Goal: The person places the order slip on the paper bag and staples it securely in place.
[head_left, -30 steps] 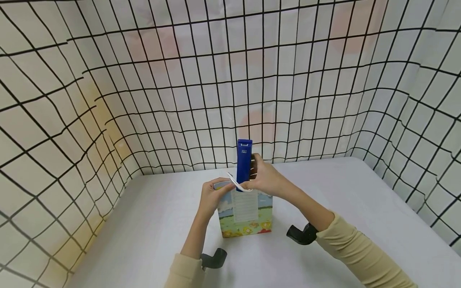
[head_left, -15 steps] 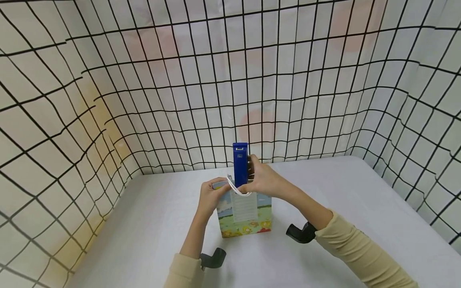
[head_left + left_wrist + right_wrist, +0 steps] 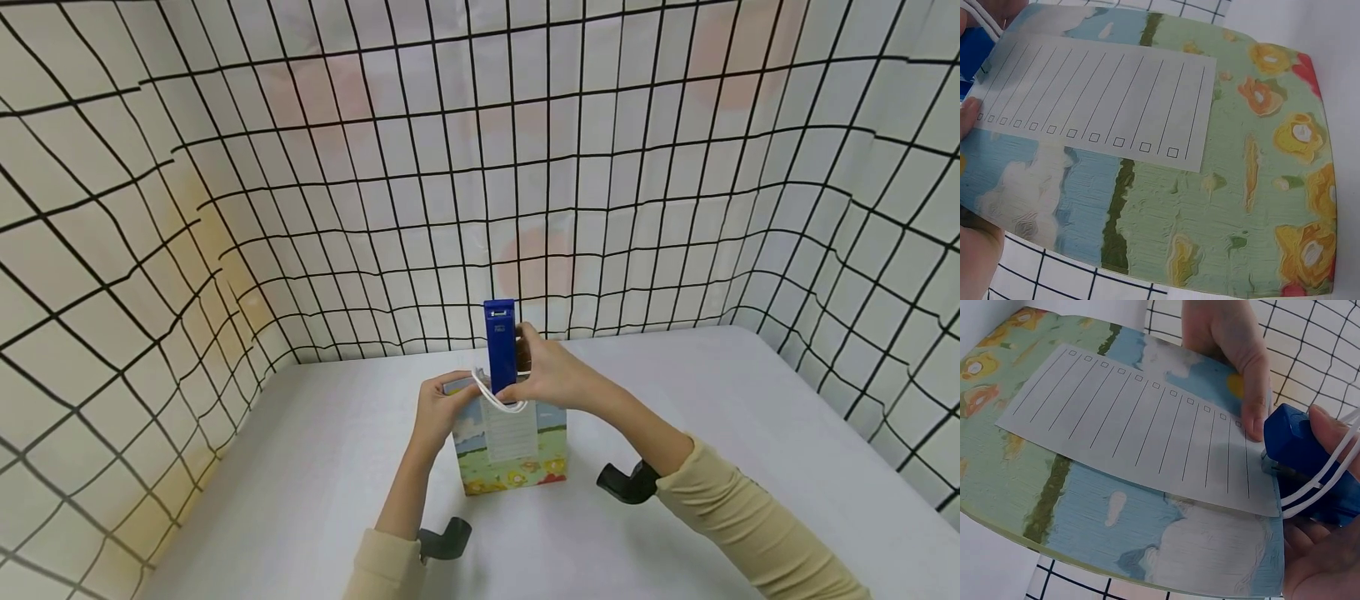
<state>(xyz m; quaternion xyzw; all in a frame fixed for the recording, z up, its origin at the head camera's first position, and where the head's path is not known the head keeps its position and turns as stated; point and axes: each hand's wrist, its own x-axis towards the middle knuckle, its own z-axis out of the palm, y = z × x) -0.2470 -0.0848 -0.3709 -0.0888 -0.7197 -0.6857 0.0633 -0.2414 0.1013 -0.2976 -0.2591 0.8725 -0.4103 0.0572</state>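
A blue stapler [image 3: 501,346] stands nearly upright in my right hand [image 3: 553,372], its jaw end at the top edge of a paper gift bag [image 3: 474,467]. The bag is painted with sky, grass and flowers. Against its front lies a white lined checklist sheet [image 3: 1141,425], whose top edge meets the stapler [image 3: 1288,434] in the right wrist view. My left hand [image 3: 438,410] pinches the bag's upper left edge, the thumb pressing on the sheet beside the stapler. White cord handles [image 3: 498,404] loop in front of the stapler, close to my right thumb.
The bag stands on a white-covered table [image 3: 315,483]. Black grid netting [image 3: 420,208] rises behind it and along both sides. A black curved mount [image 3: 446,537] sits at the left wrist, and another black mount [image 3: 628,485] at the right.
The stapler has come down and slightly left toward the bag's top edge with my right hand, and the cord loop hangs a little lower. My left hand stays in place.
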